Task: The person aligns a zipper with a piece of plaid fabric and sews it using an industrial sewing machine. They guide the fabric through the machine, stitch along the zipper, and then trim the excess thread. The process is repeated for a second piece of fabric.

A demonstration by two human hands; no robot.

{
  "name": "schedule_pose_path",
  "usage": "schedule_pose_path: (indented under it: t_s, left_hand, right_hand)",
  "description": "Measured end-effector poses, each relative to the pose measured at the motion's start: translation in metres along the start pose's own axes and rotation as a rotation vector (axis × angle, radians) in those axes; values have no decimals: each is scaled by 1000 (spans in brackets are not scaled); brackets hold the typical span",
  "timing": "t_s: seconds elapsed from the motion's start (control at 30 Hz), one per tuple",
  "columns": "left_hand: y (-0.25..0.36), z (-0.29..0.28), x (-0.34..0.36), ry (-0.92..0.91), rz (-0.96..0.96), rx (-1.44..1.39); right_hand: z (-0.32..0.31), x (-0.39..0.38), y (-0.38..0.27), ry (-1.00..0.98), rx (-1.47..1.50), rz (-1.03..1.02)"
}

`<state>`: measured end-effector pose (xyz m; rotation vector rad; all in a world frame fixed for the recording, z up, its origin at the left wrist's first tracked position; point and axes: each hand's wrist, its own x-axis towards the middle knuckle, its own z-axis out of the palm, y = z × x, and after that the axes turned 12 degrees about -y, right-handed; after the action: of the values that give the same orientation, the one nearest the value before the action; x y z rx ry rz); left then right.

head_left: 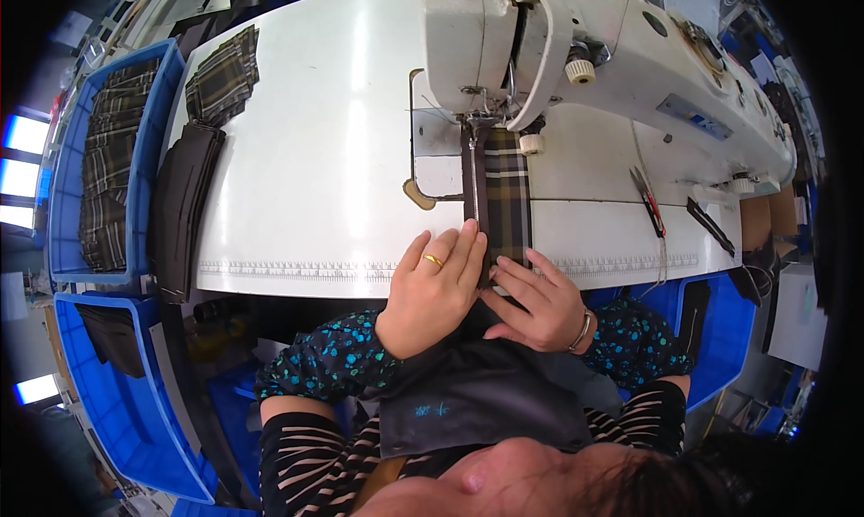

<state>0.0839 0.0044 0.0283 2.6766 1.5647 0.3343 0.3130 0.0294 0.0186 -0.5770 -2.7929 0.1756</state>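
Note:
A strip of dark plaid fabric (509, 193) lies on the white sewing table, its far end under the presser foot of the sewing machine (481, 119). Along its left side runs a dark strip with a zipper (475, 170). My left hand (438, 278) lies flat with fingers stretched, the fingertips at the near part of the zipper strip. At the near end of the plaid fabric, my right hand (540, 301) rests with its fingers spread, the fingertips touching the cloth by the table's front edge. The stitching point itself is partly hidden by the machine head.
Blue bins (148, 157) at the left hold plaid pieces (112, 170) and dark pieces. A stack of dark fabric (187, 211) and more plaid pieces (223, 76) lie on the table's left. Thread snips (647, 202) and a black cutter (711, 226) lie at the right. A ruler strip (297, 270) follows the front edge.

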Motion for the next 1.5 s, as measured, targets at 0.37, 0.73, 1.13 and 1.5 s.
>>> schedule_pose_path:
  t_s: [0.37, 0.73, 1.13, 1.5]
  left_hand:
    - [5, -1, 1, -38, -24, 43]
    - [-114, -48, -59, 83, -410, 153]
    - [-267, -86, -156, -20, -912, 481]
    - [-167, -169, -67, -24, -722, 293]
  right_hand:
    - [-4, 79, 99, -13, -74, 69]
    - [1, 71, 100, -149, 12, 110]
    - [4, 68, 105, -137, -61, 84]
    - [-4, 68, 100, -177, -78, 123]
